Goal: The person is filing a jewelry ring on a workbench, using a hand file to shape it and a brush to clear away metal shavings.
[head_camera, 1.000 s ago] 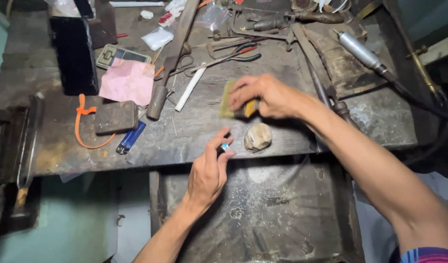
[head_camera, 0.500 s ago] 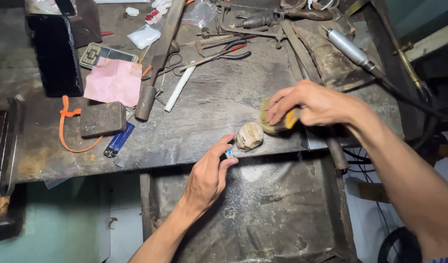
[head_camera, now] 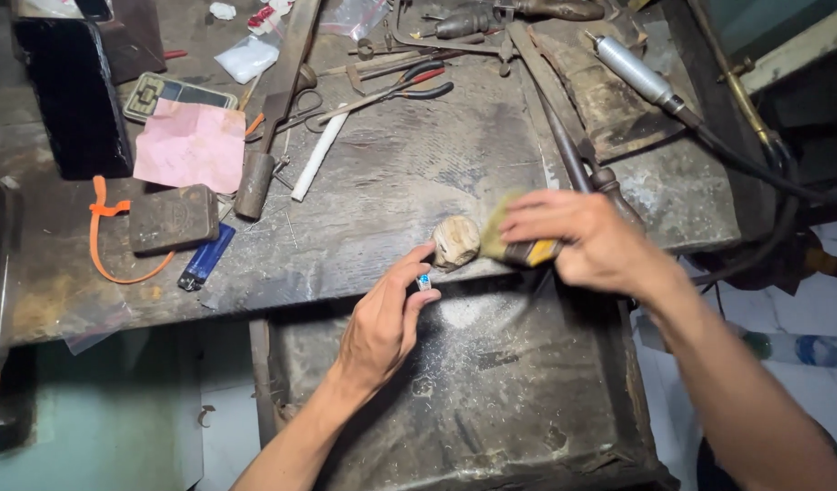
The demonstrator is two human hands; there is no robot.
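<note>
Presently, a small blue-stoned ring (head_camera: pixel 425 281) is pinched in the left hand (head_camera: pixel 382 323); a yellow brush (head_camera: pixel 518 247) is clamped by the right hand (head_camera: pixel 589 241), beside a stone lump (head_camera: pixel 456 241) at the tabletop (head_camera: pixel 409 173) edge.

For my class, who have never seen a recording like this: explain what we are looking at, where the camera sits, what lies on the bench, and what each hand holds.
The camera sits on a person's head and looks down at their own two bare hands over a worn workbench. The left hand pinches a small ring with a blue stone. The right hand holds a yellowish brush beside a pale lump at the bench edge. Further back lie pliers, a pink paper, a blue lighter and an orange strap.
</note>
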